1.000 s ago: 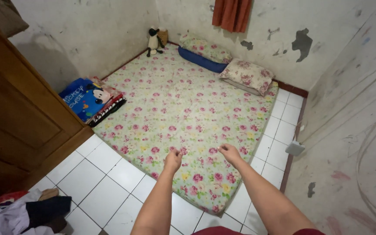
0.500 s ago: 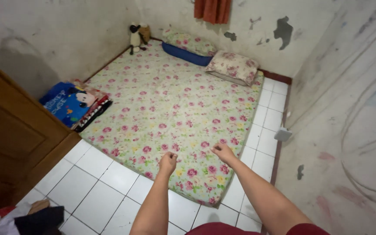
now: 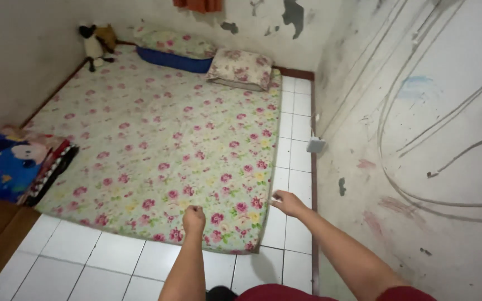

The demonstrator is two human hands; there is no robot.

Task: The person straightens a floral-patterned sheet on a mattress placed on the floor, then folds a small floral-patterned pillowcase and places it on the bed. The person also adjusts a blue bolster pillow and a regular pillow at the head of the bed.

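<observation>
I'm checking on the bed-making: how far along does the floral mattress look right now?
Looks done: the floral sheet lies fairly flat across the mattress, with two pillows and a blue bolster at the far end. In hand: nothing is gripped. The left hand, fisted, and the right hand, fingers loose, hover at the near corner. Left: that corner's edge looks slightly rumpled; folded blankets sit on the side.

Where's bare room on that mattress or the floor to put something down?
Free: the mattress middle, between the folded blankets at left and the tile strip along the right wall; the tiles at its foot too. Crowded: the head end, with pillows and plush toys. Left hand and right hand hover over the near corner.
</observation>
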